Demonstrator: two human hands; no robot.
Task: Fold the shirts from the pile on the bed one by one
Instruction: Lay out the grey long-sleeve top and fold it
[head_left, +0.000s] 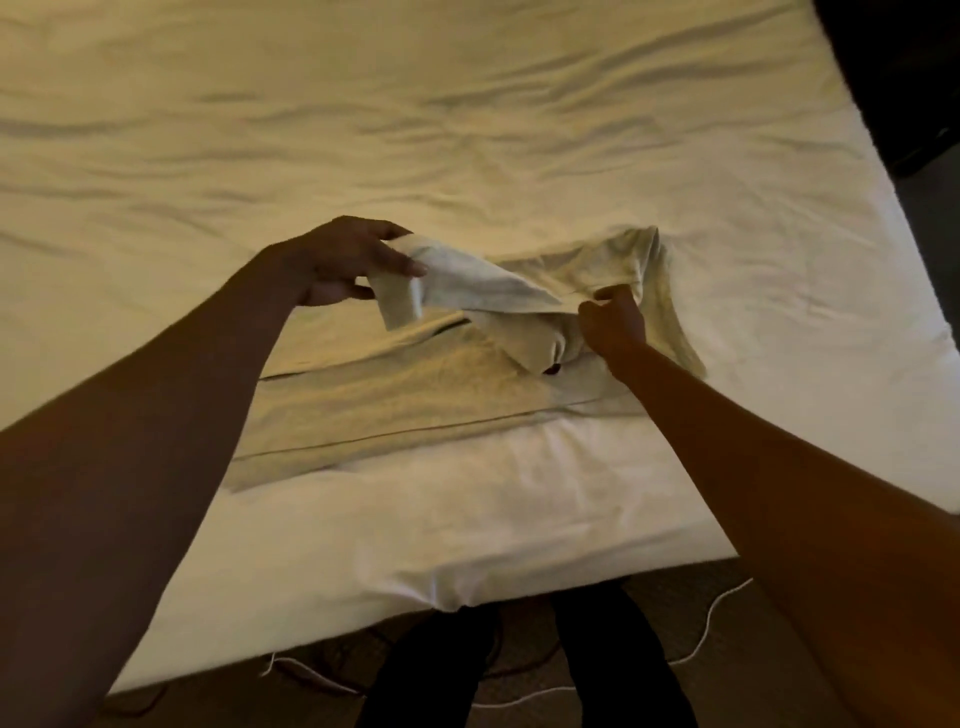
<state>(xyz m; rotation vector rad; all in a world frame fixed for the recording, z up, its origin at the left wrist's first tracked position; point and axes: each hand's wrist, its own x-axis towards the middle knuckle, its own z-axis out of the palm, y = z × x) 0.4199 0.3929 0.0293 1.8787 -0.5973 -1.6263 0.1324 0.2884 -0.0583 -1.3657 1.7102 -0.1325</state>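
Observation:
A pale cream shirt (395, 400) lies spread on the white bed (467, 130), its lower part flat and its upper part bunched. My left hand (343, 265) holds a sleeve end lifted off the bed, thumb and fingers curled round the cloth. My right hand (613, 325) pinches a fold of the shirt near its collar, fingers curled. No pile of other shirts shows in the head view.
The bed's near edge (467, 597) runs across the bottom, with my dark-trousered legs (519, 670) and a white cable (711, 618) on the floor below. A dark piece of furniture (904, 78) stands beyond the bed's right edge.

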